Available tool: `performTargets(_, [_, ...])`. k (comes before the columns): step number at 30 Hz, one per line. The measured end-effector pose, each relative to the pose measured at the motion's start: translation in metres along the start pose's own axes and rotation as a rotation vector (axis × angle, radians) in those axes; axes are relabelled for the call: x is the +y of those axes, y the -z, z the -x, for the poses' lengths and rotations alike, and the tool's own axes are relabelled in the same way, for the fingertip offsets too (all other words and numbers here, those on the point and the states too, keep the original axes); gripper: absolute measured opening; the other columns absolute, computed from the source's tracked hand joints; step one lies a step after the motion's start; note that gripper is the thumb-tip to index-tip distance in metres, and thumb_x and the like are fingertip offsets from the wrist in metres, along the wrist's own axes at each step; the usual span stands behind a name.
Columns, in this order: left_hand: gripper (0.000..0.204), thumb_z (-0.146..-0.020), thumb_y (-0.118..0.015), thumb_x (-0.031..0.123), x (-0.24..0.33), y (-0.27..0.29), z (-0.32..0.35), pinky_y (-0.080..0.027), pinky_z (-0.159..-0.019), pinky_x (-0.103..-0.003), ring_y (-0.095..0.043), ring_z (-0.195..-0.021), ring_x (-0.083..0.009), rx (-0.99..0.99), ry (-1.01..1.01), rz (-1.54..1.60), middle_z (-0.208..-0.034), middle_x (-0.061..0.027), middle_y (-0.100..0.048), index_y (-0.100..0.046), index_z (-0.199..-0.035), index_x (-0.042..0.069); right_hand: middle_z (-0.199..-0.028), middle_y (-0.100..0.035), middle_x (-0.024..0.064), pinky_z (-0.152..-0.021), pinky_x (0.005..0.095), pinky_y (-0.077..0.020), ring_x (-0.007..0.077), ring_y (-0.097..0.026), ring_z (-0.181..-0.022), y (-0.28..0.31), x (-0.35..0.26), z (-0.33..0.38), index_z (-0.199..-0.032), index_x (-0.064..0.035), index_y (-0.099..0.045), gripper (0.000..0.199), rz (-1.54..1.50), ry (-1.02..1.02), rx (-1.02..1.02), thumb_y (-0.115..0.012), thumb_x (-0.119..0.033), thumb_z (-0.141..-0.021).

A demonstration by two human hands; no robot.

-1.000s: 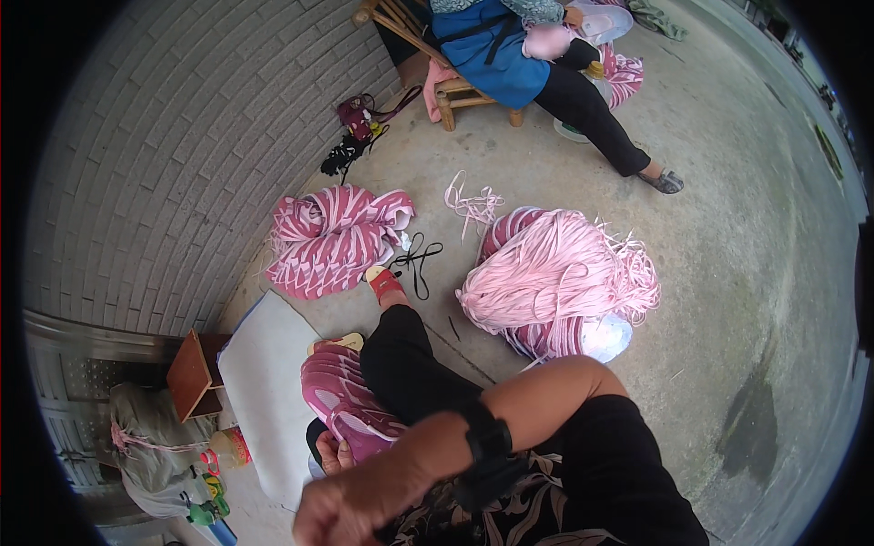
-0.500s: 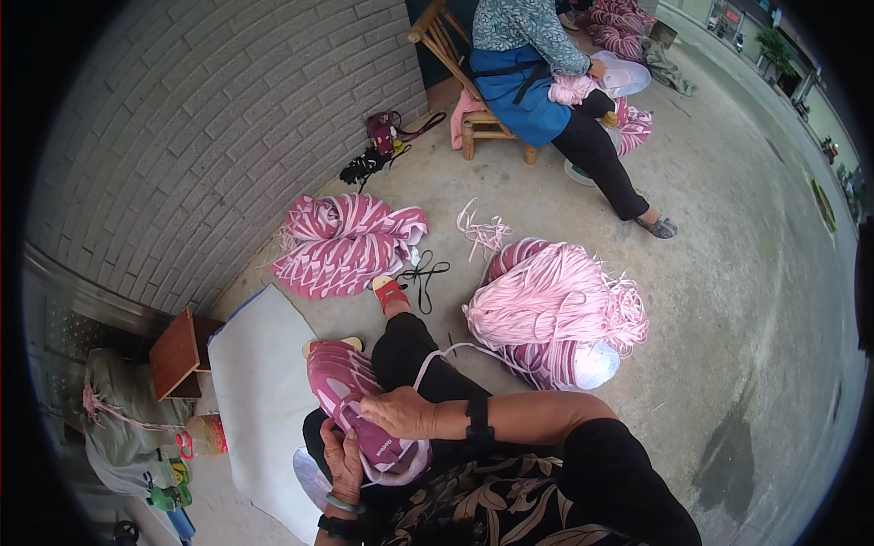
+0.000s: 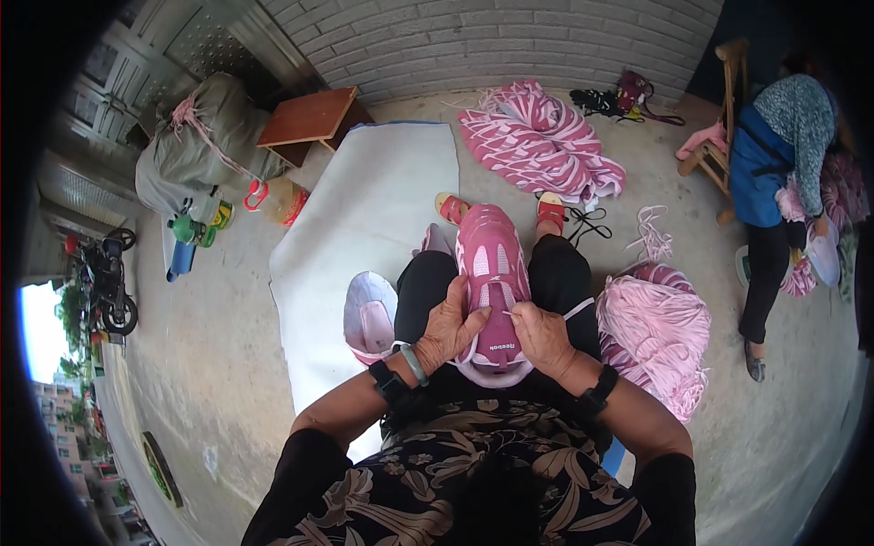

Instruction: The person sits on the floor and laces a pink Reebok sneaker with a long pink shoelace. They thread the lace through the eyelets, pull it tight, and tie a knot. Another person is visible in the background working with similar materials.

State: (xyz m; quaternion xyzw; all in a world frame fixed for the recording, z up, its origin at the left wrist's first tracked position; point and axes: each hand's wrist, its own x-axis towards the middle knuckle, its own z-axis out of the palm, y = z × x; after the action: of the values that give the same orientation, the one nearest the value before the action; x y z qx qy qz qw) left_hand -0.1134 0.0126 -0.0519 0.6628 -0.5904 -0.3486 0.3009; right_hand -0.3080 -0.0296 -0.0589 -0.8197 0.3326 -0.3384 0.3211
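Note:
A pink sneaker point(image 3: 492, 246) rests on my lap between my knees, its toe pointing away from me. With the thumb near the tongue, my left hand point(image 3: 446, 328) grips the sneaker's left side. My right hand point(image 3: 543, 338) pinches a thin pale shoelace point(image 3: 509, 314) at the right edge of the tongue opening. A pale lace also runs out to the right, past my knee. Left of my lap, another shoe point(image 3: 371, 314) with a pale lining lies on the white sheet, partly hidden by my leg.
A big bundle of pink laces point(image 3: 651, 309) lies right of my knee. Pink shoe pieces point(image 3: 542, 136) are heaped ahead. A small wooden stool point(image 3: 309, 123), an oil jug point(image 3: 287, 200) and a sack point(image 3: 214, 136) stand far left. A person point(image 3: 774, 164) sits at right.
The view has swung left, so the surroundings sit farther right. The sneaker now appears straighter in front of me. My left hand is higher along its side; my right hand is at the tongue's right edge.

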Motion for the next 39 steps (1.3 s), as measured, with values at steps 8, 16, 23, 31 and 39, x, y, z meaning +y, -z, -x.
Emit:
performTargets(8, [0.028,-0.083,-0.065,0.017,0.005,0.009,-0.022,-0.042,-0.057,-0.021,-0.048,-0.064,-0.0043,0.018,0.042,0.259,-0.067,0.001,-0.052,-0.049,-0.103,0.004,-0.072,-0.061,0.0105,-0.056,0.0304,-0.0468,0.025,-0.061,-0.063,0.027,0.023,-0.039,-0.082,-0.0051,-0.062,0.005,-0.101,-0.096,0.031,-0.06,-0.005,-0.078])
performTargets(16, [0.024,-0.077,-0.067,0.005,-0.006,0.002,-0.037,-0.04,-0.059,-0.019,-0.044,-0.061,-0.004,-0.047,0.116,0.489,-0.068,0.0043,-0.047,-0.049,-0.092,0.008,-0.07,-0.058,0.01,-0.056,0.0371,-0.0469,0.0304,-0.059,-0.064,0.023,0.012,-0.058,-0.074,-0.0071,-0.056,0.003,0.093,-0.031,-0.049,-0.057,-0.005,-0.072])
performTargets(23, [0.026,-0.077,-0.068,0.003,-0.004,0.007,-0.042,-0.037,-0.057,-0.018,-0.042,-0.061,-0.0028,-0.09,0.169,0.457,-0.068,0.0056,-0.044,-0.046,-0.089,0.01,-0.069,-0.058,0.0124,-0.058,0.0399,-0.0465,0.0324,-0.058,-0.066,0.023,0.009,-0.068,-0.072,-0.0053,-0.054,0.002,0.134,-0.008,-0.17,-0.055,-0.007,-0.073])
performTargets(31, [0.029,-0.077,-0.067,0.006,-0.001,0.007,-0.037,-0.036,-0.055,-0.02,-0.04,-0.06,-0.0038,-0.09,0.138,0.479,-0.066,0.0039,-0.044,-0.043,-0.092,0.009,-0.069,-0.059,0.0156,-0.058,0.0402,-0.0456,0.0315,-0.058,-0.064,0.019,0.022,-0.079,-0.072,-0.003,-0.057,0.006,0.136,-0.084,-0.384,-0.055,-0.008,-0.073])
performTargets(39, [0.03,-0.077,-0.066,0.006,0.003,0.008,-0.036,-0.035,-0.053,-0.021,-0.039,-0.058,-0.0044,-0.092,0.118,0.463,-0.064,0.0021,-0.042,-0.042,-0.095,0.01,-0.063,-0.05,0.0045,-0.053,0.0254,-0.0408,0.0058,-0.048,-0.062,0.019,0.019,-0.07,-0.077,-0.0008,-0.057,0.005,-0.517,-0.551,-0.387,-0.057,-0.004,-0.081])
